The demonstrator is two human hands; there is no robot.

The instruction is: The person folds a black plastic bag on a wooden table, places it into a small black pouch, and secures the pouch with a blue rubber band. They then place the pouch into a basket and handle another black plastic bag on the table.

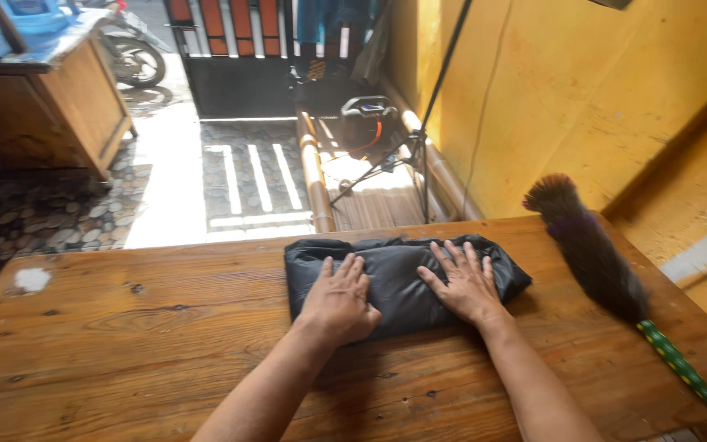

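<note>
Now both palms press flat, fingers spread: left hand (339, 299) and right hand (466, 284) on the folded black cloth (398, 280), mid-table (124, 344); feather duster (595, 254) at three o'clock

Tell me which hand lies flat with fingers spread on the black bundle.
The right hand: palm down, fingers fanned over the folded black cloth. The left hand also presses on it, but its fingers lie close together.

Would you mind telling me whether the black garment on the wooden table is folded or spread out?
Folded: the black garment forms a compact thick bundle, with the left hand and right hand pressing flat on it.
</note>
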